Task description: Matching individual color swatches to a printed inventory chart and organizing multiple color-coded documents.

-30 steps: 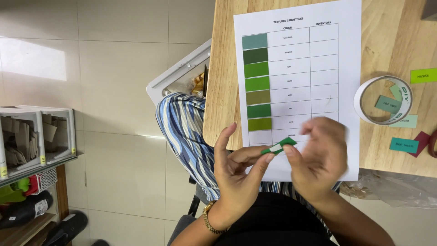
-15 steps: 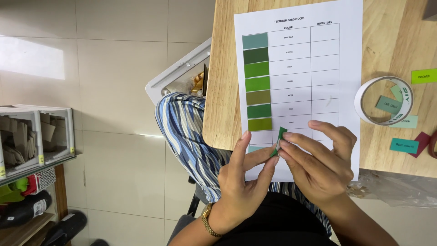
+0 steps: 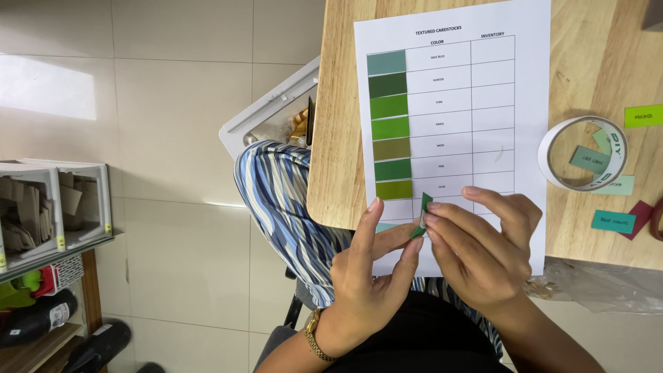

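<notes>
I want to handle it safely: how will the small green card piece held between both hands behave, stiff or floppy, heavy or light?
The green card piece stands edge-up between fingertips of the left hand and right hand without drooping, so probably fairly stiff. It is small and thin, so likely very light and easily dropped.

Both hands, left (image 3: 369, 276) and right (image 3: 476, 252), pinch a small green card strip (image 3: 421, 215) over the colour chart sheet (image 3: 483, 103) on the bench (image 3: 594, 62).
</notes>
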